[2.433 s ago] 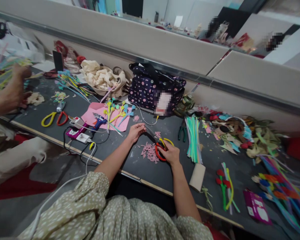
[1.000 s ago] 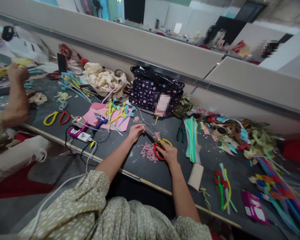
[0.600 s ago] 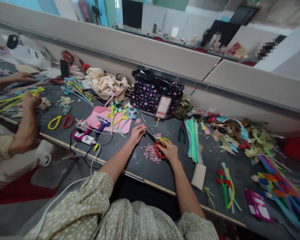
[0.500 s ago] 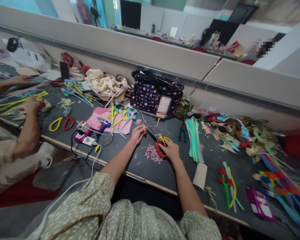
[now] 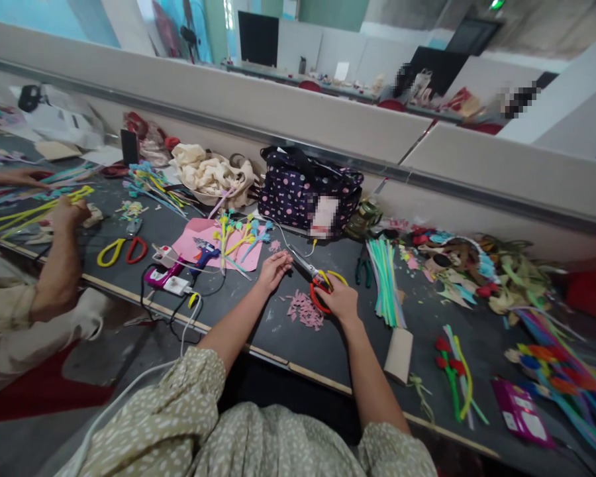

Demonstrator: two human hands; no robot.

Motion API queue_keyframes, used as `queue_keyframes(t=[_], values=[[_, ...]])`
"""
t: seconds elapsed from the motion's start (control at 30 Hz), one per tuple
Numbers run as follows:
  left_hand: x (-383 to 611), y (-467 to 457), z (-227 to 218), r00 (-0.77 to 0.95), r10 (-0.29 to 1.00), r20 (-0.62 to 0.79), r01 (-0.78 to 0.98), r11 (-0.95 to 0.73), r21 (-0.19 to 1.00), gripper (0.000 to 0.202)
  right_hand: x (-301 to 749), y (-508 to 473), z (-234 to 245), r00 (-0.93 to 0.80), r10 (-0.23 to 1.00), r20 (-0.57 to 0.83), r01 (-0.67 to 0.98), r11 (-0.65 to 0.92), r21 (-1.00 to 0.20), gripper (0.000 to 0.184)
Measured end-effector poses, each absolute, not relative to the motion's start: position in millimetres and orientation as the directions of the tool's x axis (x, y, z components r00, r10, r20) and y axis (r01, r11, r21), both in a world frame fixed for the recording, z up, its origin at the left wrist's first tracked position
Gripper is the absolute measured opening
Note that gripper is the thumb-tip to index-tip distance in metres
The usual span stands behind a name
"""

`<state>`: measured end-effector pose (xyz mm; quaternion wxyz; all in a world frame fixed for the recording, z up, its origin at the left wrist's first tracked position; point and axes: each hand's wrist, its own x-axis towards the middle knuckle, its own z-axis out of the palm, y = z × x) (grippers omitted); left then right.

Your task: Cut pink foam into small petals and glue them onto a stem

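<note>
My right hand [image 5: 341,298] is wrapped round the red and yellow handles of a pair of scissors [image 5: 308,266]. The blades point up and left, towards my left hand [image 5: 275,270]. That hand's fingers are pinched together near the blade tips; whatever they hold is too small to make out. Below the scissors lies a loose pile of small pink cut pieces [image 5: 304,310] on the dark table. A few more pink scraps [image 5: 275,246] lie just beyond my left hand.
A pink sheet [image 5: 189,240] bears pipe-cleaner flowers and a blue glue gun [image 5: 206,255], beside a purple power strip [image 5: 167,278]. Behind stands a dotted bag [image 5: 288,189]. Pliers [image 5: 363,266] and green pipe cleaners [image 5: 385,281] lie right. A co-worker's hand [image 5: 69,215] works at left.
The scissor blades show wider and brighter now, turned a little. Both hands stay in nearly the same place. The whole view has shifted slightly.
</note>
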<state>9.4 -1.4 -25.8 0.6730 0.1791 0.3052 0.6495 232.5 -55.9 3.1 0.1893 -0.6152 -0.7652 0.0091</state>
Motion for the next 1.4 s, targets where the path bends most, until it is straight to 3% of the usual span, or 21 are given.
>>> queue_keyframes(t=[0.4, 0.7, 1.4], values=[[14.1, -0.9, -20.5, -0.112, 0.959, -0.262, -0.724, 0.102, 0.682, 0.026, 239.4, -66.0, -13.3, -0.16, 0.922, 0.354, 0.896, 0.286, -0.339, 0.052], [10.7, 0.0, -24.0, -0.103, 0.966, -0.236, -0.74, 0.084, 0.668, 0.029, 242.1, -66.3, -15.2, -0.258, 0.895, 0.364, 0.883, 0.371, -0.288, 0.05], [11.7, 1.4, -27.1, -0.122, 0.964, -0.236, -0.715, 0.079, 0.695, 0.032, 240.6, -67.5, -14.3, -0.251, 0.904, 0.346, 0.877, 0.364, -0.313, 0.046]])
